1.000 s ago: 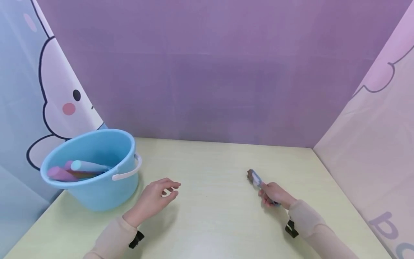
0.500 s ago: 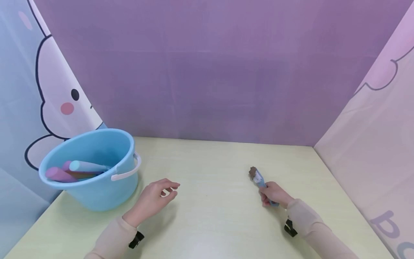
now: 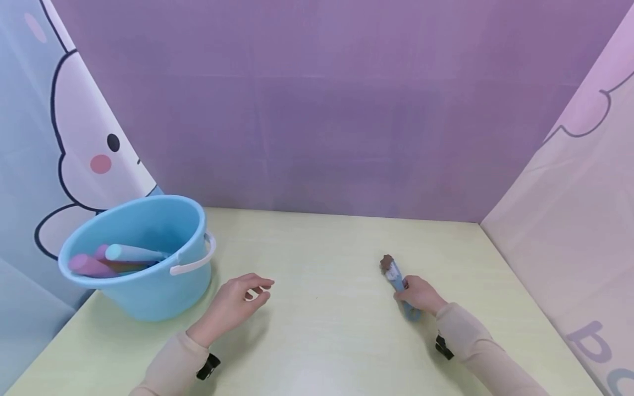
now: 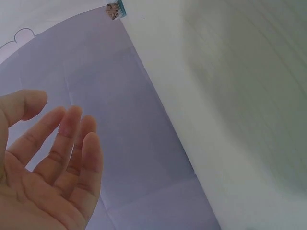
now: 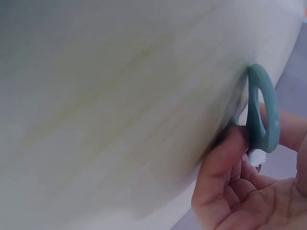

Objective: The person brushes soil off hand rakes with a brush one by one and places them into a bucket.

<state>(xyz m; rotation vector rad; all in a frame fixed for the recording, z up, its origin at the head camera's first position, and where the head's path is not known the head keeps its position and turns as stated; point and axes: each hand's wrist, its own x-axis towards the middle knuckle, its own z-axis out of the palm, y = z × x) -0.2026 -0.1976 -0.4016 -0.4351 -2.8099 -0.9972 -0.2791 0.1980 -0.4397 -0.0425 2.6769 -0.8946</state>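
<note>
Between the thumb and fingers of my right hand is a small blue brush with white bristles and a brown, bumpy piece at its far end. It is held low over the right side of the table. Its ring-shaped handle end sticks out past the fingers in the right wrist view; the middle of the handle is hidden by them. My left hand hovers over the table beside the bucket, fingers loosely bent, nothing in it. In the left wrist view, its palm faces the camera.
A light blue bucket with a pale handle stands at the left. Inside lie several sticks, among them a purple one and a light blue one. A purple sheet hangs behind the pale table.
The brush has turned in my right hand: its bristles and brown end show more plainly, and the ring end has come into view below the fingers. My left hand has hardly moved.
</note>
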